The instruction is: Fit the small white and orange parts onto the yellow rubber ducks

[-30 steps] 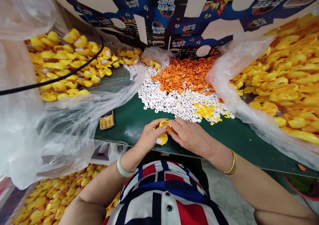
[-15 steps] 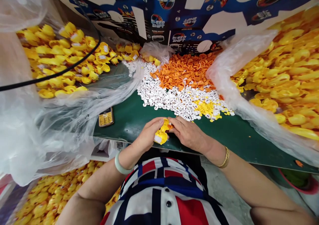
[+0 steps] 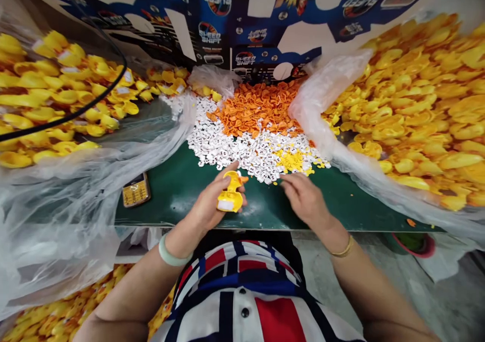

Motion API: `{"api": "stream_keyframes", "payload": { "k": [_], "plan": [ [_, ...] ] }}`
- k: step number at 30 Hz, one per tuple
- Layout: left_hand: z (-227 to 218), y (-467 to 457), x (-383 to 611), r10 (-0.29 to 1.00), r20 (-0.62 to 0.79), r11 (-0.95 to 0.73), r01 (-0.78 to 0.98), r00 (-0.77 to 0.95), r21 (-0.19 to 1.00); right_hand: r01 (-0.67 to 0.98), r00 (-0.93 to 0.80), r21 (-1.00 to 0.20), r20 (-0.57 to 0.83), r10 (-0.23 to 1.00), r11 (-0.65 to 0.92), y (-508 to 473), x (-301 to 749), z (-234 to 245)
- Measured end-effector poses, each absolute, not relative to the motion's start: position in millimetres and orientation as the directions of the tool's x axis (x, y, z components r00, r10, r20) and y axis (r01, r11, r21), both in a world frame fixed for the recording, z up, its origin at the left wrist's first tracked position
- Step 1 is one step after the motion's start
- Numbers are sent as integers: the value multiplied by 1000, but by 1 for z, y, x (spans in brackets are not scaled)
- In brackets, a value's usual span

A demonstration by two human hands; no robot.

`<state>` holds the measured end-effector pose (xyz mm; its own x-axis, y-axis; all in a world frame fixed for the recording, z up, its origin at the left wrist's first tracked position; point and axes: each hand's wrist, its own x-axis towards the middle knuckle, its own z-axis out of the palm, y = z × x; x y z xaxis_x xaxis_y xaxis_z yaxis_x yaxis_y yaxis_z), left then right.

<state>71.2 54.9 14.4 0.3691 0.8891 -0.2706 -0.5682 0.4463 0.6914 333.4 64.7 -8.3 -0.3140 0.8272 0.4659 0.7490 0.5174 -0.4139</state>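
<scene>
My left hand (image 3: 208, 200) is closed around a yellow plastic toy duck shell (image 3: 231, 195), just above the near edge of the green table. The shell's hollow side faces up, with a white label in its body. An orange beak sticks out at its right, and a bit of white shows by the head. My right hand (image 3: 305, 200) is apart from the duck, its loosely bent fingers reaching toward the near edge of the small yellow pieces (image 3: 293, 161). Some motion blur covers it, and I see nothing in its fingers. White eye pieces with black dots (image 3: 223, 145) lie just beyond both hands.
Orange beaks (image 3: 261, 109) are heaped behind the eye pieces. Yellow duck shells (image 3: 420, 135) fill the right side, and labelled shells (image 3: 76, 79) lie at left. Plastic sheeting (image 3: 151, 150) borders the table (image 3: 178, 180). A phone (image 3: 136, 191) rests left; a black cable (image 3: 87, 107) crosses there.
My right hand has let go of the duck's beak side and moved right, toward the yellow pieces. My left hand still holds the duck, now clear of the other hand. The view has shifted.
</scene>
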Motion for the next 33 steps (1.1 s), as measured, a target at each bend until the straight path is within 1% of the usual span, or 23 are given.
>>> {"api": "stream_keyframes", "payload": {
  "k": [2, 4, 7, 9, 11, 14, 17, 19, 22, 24, 26, 29, 31, 33],
  "plan": [
    [16, 61, 68, 901, -241, 420, -587, 361, 692, 851, -237, -337, 436, 868, 402, 70, 358, -4],
    [17, 66, 66, 893, -217, 427, -596, 393, 680, 886, -254, -284, 366, 895, 368, 71, 370, -1],
    [16, 71, 71, 878, -189, 447, -611, 441, 653, 871, -360, -247, 267, 894, 424, 67, 361, 0],
    [15, 76, 76, 879, -191, 446, -608, 438, 657, 868, -404, -206, 241, 883, 453, 68, 348, -4],
    [13, 80, 80, 897, -209, 419, -598, 389, 683, 874, -421, -161, 223, 879, 459, 73, 338, -9],
    [11, 86, 84, 924, -239, 374, -575, 298, 728, 875, -439, -125, 201, 876, 467, 82, 334, -15],
    [7, 89, 86, 931, -279, 364, -571, 235, 736, 872, -457, -83, 210, 864, 482, 85, 332, -16],
    [4, 90, 87, 932, -317, 357, -586, 174, 728, 857, -472, -101, 241, 848, 505, 82, 325, -13],
    [0, 90, 88, 936, -338, 329, -597, 102, 732, 784, -505, -204, 338, 794, 586, 70, 304, -6],
    [-2, 90, 89, 937, -335, 329, -591, 104, 737, 714, -563, -208, 397, 725, 668, 63, 287, -3],
    [-4, 89, 89, 931, -346, 345, -584, 115, 735, 653, -645, -145, 408, 646, 743, 60, 272, -1],
    [-5, 88, 90, 927, -366, 340, -604, 86, 720, 592, -740, -26, 380, 555, 806, 61, 259, -1],
    [-5, 87, 90, 926, -372, 330, -628, 70, 705, 561, -776, 31, 368, 513, 827, 64, 256, -1],
    [-4, 87, 89, 918, -387, 350, -637, 88, 687, 541, -798, 56, 350, 491, 839, 64, 257, -2]
  ]
}}
